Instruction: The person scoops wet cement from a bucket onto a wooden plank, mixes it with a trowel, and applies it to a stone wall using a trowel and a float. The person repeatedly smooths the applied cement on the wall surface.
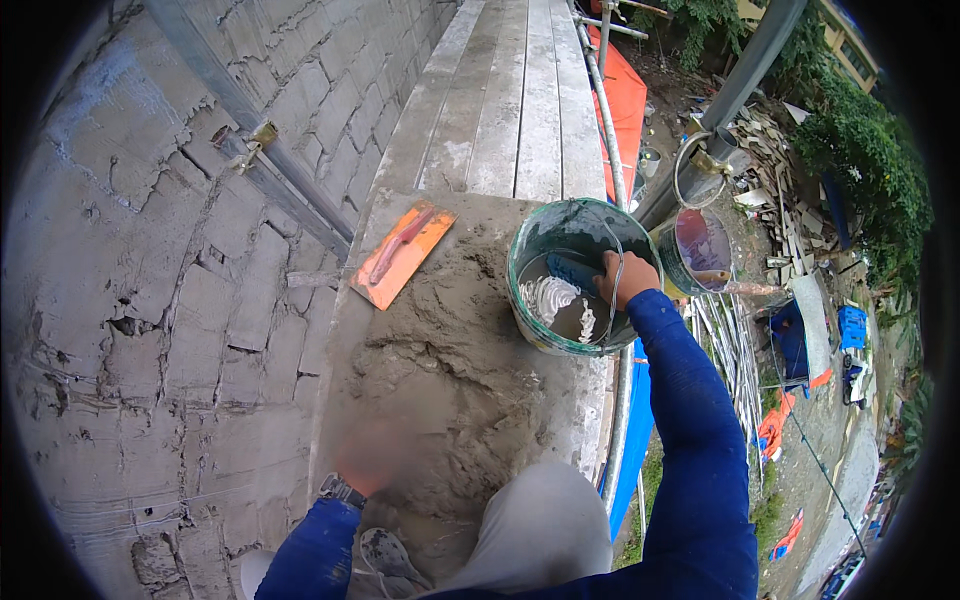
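A dark green bucket (520, 235) with a wire handle stands on the mortar-covered board, grey watery liquid and white patches inside. Reaching into it, my right hand (628, 278) is closed on a blue object (572, 270) whose kind I cannot make out. My left hand (385, 450) is a blur low over wet grey mortar (440, 370), so its fingers do not show. Beyond the mortar, toward the wall, lies an orange plastering float (415, 250) with a dark red handle, and no hand touches it.
A rough block wall (230, 300) rises on the left. Scaffold planks (500, 100) run away ahead, with metal posts (260, 160) and a side rail (605, 130). Another bucket (690, 245) hangs or stands outside the rail. Far below are ground, debris and tarps.
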Action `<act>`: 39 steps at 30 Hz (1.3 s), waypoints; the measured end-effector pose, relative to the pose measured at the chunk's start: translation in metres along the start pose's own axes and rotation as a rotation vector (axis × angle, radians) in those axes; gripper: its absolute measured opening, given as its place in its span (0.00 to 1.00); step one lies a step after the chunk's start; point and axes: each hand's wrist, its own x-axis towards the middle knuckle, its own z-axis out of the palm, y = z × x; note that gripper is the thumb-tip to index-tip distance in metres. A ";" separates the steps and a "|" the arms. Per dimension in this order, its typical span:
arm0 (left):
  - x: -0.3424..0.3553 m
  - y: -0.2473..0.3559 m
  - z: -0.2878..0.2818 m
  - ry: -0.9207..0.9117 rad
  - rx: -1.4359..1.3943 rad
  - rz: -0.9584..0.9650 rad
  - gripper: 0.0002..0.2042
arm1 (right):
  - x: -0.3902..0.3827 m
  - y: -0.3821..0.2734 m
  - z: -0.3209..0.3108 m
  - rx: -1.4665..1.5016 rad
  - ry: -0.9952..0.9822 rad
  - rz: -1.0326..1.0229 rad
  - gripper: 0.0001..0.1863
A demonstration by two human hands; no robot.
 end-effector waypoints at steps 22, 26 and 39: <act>0.005 -0.012 0.006 -0.098 0.075 -0.304 0.19 | 0.126 -0.007 0.206 -0.335 -0.726 -0.577 0.34; 0.003 -0.010 0.005 -0.086 0.052 -0.297 0.19 | 0.124 -0.001 0.212 -0.389 -0.836 -0.686 0.32; -0.015 -0.037 0.023 -0.094 0.014 -0.286 0.21 | 0.080 -0.010 0.114 0.821 -0.586 -0.166 0.19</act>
